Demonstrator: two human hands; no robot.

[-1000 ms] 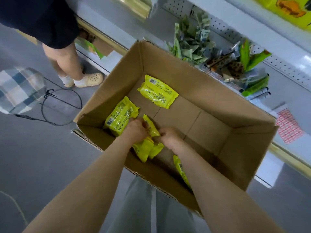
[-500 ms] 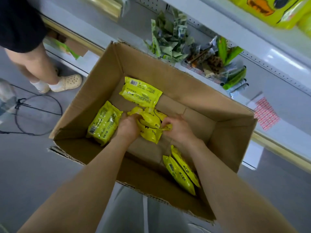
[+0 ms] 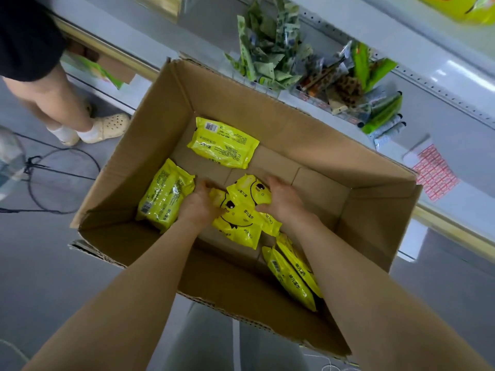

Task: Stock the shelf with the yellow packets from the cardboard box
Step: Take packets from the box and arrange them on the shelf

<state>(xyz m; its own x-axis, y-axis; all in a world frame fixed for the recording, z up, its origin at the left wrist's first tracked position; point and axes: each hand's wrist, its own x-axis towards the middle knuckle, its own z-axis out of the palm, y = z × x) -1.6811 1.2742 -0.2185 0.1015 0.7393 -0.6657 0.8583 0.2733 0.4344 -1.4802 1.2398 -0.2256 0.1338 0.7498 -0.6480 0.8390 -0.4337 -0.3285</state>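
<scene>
An open cardboard box (image 3: pixel 375 218) stands on the floor in front of the shelf (image 3: pixel 442 135). Inside it, my left hand (image 3: pixel 199 203) and my right hand (image 3: pixel 285 198) grip a small stack of yellow packets (image 3: pixel 241 215) from both sides, printed faces up. One loose yellow packet (image 3: pixel 223 145) lies flat near the box's far wall. A further packet (image 3: pixel 163 195) leans at the left. Two more packets (image 3: pixel 293 277) stand on edge by my right forearm, partly hidden by it.
The shelf holds green and white packets (image 3: pixel 267 57) and mixed snack packs (image 3: pixel 356 89). A red-printed label sheet (image 3: pixel 435 172) lies on the shelf at right. Another person's legs and shoe (image 3: pixel 107 127) stand at the left, beside a black cable loop (image 3: pixel 61 180) on the grey floor.
Both hands have gathered the packets from the box's near side and brought them toward the middle, turning them face up. The view has tipped slightly, revealing the two packets standing by my right arm.
</scene>
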